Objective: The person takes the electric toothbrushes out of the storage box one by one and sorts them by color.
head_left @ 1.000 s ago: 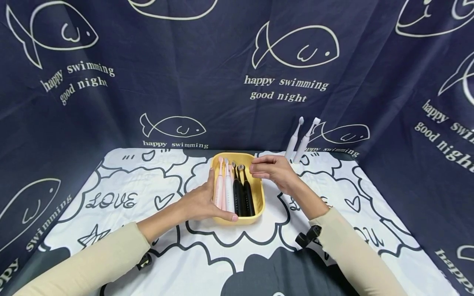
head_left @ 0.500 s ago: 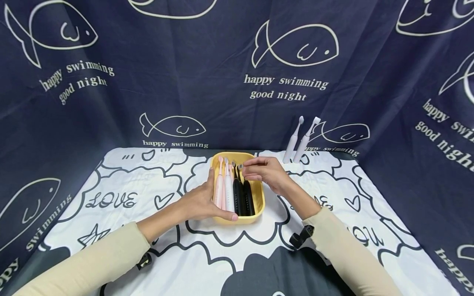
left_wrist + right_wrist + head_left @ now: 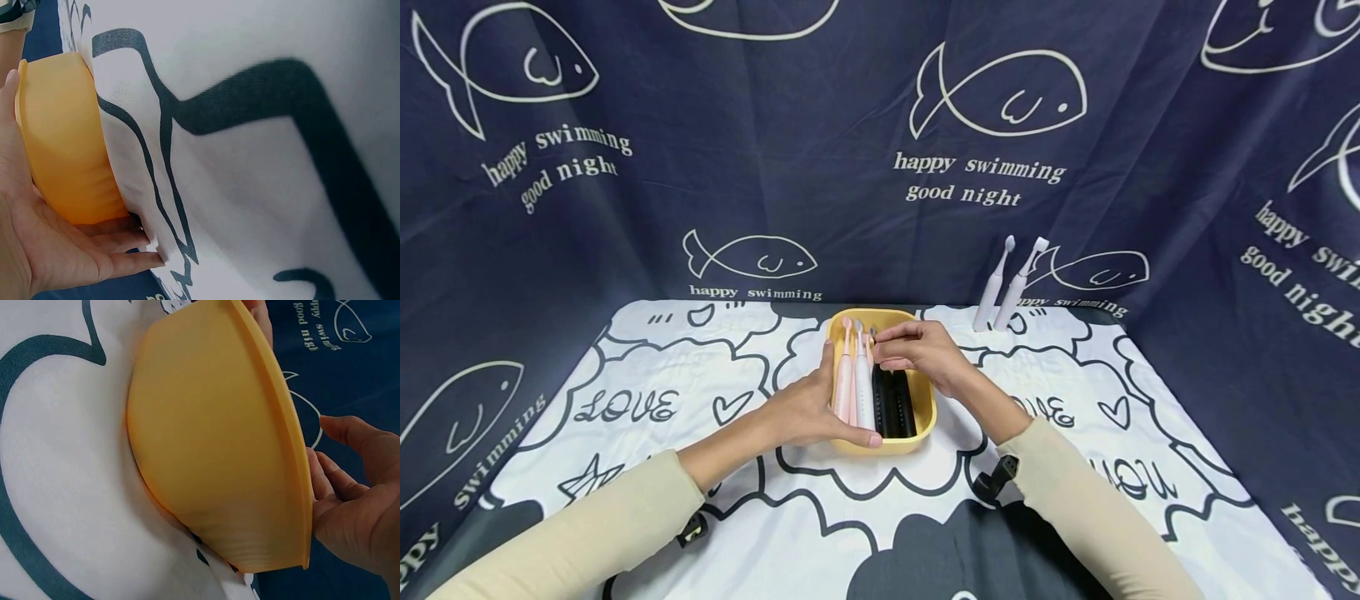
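Observation:
A yellow box [image 3: 887,447] stands on the cloth in the middle of the head view, holding electric toothbrushes. Pink toothbrushes [image 3: 843,387] lie at its left, a white toothbrush [image 3: 864,396] beside them, several black toothbrushes [image 3: 891,408] at the right. My left hand [image 3: 797,412] grips the box's left side, thumb at the front rim. In the left wrist view, its fingers [image 3: 106,265] run along the box wall. Over the black toothbrushes' heads is my right hand [image 3: 925,354], hiding most of them. The right wrist view shows its thumb and fingers [image 3: 322,481] apart above the rim.
Two white electric toothbrushes [image 3: 990,296] stand upright at the back right of the cloth [image 3: 692,433]. A dark blue curtain [image 3: 850,200] with fish drawings hangs behind and at both sides.
My right hand has moved left from the box's right rim to over the black toothbrushes, covering their heads. The left hand and the box have stayed put.

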Motion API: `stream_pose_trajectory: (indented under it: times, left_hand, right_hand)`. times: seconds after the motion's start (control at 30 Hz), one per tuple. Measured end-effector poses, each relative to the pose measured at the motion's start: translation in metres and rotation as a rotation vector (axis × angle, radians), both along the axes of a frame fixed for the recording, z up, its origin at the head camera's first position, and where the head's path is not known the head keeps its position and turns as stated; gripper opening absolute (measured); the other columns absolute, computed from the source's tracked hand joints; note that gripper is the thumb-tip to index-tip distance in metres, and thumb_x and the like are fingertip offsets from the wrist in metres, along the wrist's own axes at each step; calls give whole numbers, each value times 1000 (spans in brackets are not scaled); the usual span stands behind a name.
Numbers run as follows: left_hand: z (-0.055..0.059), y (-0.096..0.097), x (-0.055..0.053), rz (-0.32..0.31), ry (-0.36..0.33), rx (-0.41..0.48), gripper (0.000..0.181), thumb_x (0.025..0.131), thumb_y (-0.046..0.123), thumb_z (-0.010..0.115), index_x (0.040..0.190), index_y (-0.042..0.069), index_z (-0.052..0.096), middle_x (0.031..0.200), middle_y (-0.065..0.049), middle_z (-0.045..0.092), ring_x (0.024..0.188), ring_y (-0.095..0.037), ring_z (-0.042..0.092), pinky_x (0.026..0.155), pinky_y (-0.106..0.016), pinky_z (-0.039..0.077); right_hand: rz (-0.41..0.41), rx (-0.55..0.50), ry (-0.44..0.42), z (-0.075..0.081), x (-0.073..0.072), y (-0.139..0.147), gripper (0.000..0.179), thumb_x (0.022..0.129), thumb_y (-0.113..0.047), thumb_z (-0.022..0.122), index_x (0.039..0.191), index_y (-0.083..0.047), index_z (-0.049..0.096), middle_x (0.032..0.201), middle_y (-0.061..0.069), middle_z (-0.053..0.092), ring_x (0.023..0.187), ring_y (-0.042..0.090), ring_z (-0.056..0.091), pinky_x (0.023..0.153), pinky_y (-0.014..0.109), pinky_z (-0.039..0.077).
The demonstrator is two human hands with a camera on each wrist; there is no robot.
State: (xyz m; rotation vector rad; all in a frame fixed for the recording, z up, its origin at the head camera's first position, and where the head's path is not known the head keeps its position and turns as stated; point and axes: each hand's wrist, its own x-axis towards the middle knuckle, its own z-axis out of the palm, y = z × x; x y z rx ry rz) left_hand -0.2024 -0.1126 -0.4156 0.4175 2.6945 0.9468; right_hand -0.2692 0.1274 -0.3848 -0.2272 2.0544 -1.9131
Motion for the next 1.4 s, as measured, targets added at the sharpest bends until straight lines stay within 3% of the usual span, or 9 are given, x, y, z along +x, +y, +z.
stream_pose_trajectory:
  times: [0.33,0.63,0.87,1.1,1.3,1.4]
  left_hand:
    - [1,0,3,17,-17,-1,181,61,92,93,179,16,-21,185,-22,30,155,-34,54,124,-55,49]
    - [0,0,2,9,4,10,179,64,90,93,179,14,-21,183,-24,34,153,-34,56,125,-55,49]
    - [1,1,4,20,-7,4,181,61,91,93,180,16,-20,185,-22,30,154,-33,55,125,-55,48]
    - [1,1,2,9,4,-9,179,63,91,92,179,15,-21,182,-21,37,154,-34,56,122,-56,51]
    - [1,0,4,11,2,8,180,62,91,93,179,17,-21,186,-19,27,157,-34,53,126,-56,48]
    - [0,0,4,-8,27,54,178,63,87,96,178,26,-27,185,-17,32,151,-33,58,121,-56,51]
  right_hand:
    - [11,60,37,-4,2,-12,39,95,-1,84,131,11,75,123,19,82,91,10,80,96,41,68]
    - [-9,148,66,-6,2,-21,40,93,-4,88,129,9,77,126,21,83,87,7,78,88,30,68]
    - [-56,295,104,-2,2,-26,39,87,-8,94,121,6,81,110,13,85,79,6,74,80,24,66]
    - [-91,449,162,-2,0,-27,32,81,-16,98,108,-3,86,91,5,84,74,9,71,69,21,54]
    - [-85,495,246,-8,-3,-30,33,77,-18,100,104,-3,87,93,7,86,78,10,70,71,20,54]
    - [-53,508,306,-12,-3,-33,34,77,-19,101,103,-1,87,96,8,87,80,9,71,72,20,55]
